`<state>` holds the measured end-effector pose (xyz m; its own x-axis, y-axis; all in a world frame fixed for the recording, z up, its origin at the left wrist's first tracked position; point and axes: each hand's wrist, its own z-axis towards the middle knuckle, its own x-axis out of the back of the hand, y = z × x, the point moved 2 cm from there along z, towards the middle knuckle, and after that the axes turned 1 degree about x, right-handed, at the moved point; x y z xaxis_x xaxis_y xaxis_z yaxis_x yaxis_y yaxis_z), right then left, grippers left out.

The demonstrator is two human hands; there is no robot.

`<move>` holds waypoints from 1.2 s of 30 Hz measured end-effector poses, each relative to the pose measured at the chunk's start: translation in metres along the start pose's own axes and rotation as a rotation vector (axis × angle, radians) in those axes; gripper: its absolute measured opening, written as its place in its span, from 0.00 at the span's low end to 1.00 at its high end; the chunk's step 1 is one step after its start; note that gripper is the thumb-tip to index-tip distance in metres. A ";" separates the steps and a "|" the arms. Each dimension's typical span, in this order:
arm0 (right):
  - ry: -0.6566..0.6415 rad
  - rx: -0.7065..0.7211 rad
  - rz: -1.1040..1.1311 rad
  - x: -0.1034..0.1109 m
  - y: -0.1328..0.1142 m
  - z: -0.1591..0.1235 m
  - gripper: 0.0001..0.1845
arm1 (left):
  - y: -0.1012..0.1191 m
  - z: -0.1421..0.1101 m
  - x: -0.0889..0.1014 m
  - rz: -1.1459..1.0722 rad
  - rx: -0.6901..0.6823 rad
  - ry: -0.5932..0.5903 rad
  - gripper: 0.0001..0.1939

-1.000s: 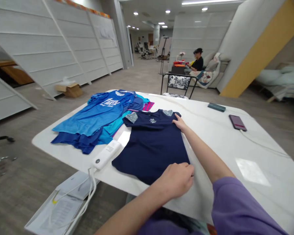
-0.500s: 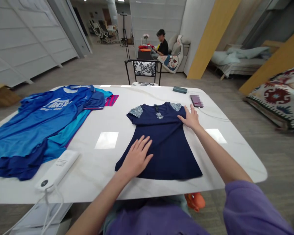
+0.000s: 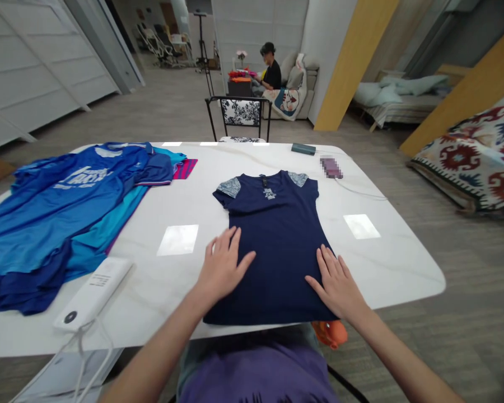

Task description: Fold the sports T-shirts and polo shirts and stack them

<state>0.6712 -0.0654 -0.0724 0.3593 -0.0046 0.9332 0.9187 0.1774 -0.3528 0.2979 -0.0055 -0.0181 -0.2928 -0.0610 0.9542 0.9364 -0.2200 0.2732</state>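
Observation:
A navy short-sleeved T-shirt lies spread on the white table, its neck away from me and its hem by the near edge. Pale patterned patches mark both shoulders, and a small light print sits below the neckline. My left hand rests flat on the shirt's left side, fingers stretched out. On the lower right side lies my right hand, open, its palm down on the cloth. Neither hand grips anything.
Several blue shirts are piled at the left, above a white power strip with cables. A dark green case and a phone lie at the far right. Beyond stand a chair and a seated person.
My right hand has come from the right sleeve down to the shirt's lower right side. My left hand has shifted slightly up and left; the shirt's hem sits closer to me, its body smoother.

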 end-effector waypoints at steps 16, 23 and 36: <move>-0.007 -0.102 0.011 0.004 0.069 0.378 0.55 | -0.138 0.282 -0.035 0.006 0.079 -0.262 0.52; 0.124 -0.144 -0.062 -0.007 0.061 0.394 0.54 | -0.120 0.270 -0.013 0.001 0.068 -0.139 0.50; -0.131 0.159 -0.051 -0.063 -0.274 0.451 0.33 | -0.023 -0.069 0.055 0.066 0.506 -0.298 0.22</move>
<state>0.3231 0.3301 -0.0038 0.2795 0.1083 0.9540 0.8939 0.3332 -0.2997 0.2468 -0.0705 0.0202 -0.2325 0.2331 0.9443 0.9481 0.2710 0.1666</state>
